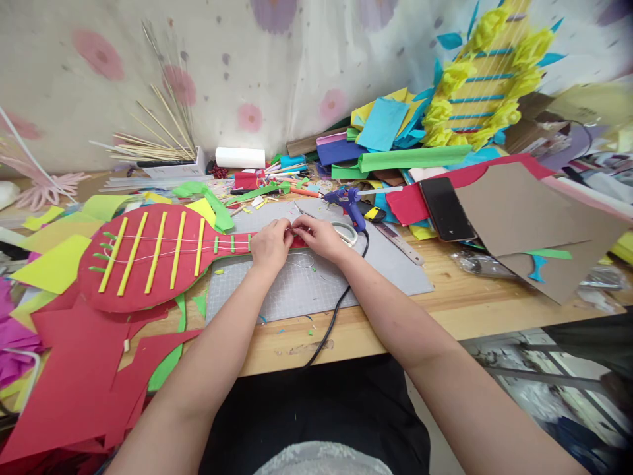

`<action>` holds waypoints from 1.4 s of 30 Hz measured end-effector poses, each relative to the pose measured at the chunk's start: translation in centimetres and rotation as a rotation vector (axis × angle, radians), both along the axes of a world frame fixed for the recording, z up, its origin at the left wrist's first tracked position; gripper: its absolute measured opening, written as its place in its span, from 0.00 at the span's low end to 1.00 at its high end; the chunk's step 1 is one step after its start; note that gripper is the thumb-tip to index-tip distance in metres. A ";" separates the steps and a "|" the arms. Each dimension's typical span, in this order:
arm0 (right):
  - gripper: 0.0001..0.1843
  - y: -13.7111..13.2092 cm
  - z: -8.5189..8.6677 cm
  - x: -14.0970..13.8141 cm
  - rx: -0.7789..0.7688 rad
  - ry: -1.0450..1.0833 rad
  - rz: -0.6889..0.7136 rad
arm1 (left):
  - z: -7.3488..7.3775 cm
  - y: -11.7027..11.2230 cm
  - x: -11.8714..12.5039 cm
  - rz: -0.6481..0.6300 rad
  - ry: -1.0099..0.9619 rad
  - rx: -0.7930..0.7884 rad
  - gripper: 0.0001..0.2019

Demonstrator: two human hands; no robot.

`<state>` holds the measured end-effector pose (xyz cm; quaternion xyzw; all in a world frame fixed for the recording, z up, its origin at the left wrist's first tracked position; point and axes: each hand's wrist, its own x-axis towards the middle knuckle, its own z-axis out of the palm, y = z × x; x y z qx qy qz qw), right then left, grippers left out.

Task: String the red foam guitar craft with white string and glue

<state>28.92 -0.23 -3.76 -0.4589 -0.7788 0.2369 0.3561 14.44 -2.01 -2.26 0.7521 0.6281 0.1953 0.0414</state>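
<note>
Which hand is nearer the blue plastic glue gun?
Right. The right hand is a little left of the glue gun; the left hand is farther left, beyond the right.

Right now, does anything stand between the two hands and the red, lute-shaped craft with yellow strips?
Nothing visible does: the left hand and right hand are both at the narrow neck of the red craft. The blue glue gun lies beyond the right hand.
</note>
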 end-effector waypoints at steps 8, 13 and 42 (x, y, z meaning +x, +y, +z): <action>0.06 0.1 -0.4 -0.5 -0.063 0.087 -0.100 | -0.5 -0.1 -0.3 -0.020 -0.018 0.037 0.11; 0.05 0.3 -0.6 -0.4 -0.093 0.110 -0.092 | -0.5 -0.3 -0.3 -0.032 -0.028 0.067 0.12; 0.05 -0.1 0.1 -0.3 -0.028 0.016 0.006 | 0.8 1.2 -1.0 0.020 -0.322 -0.293 0.11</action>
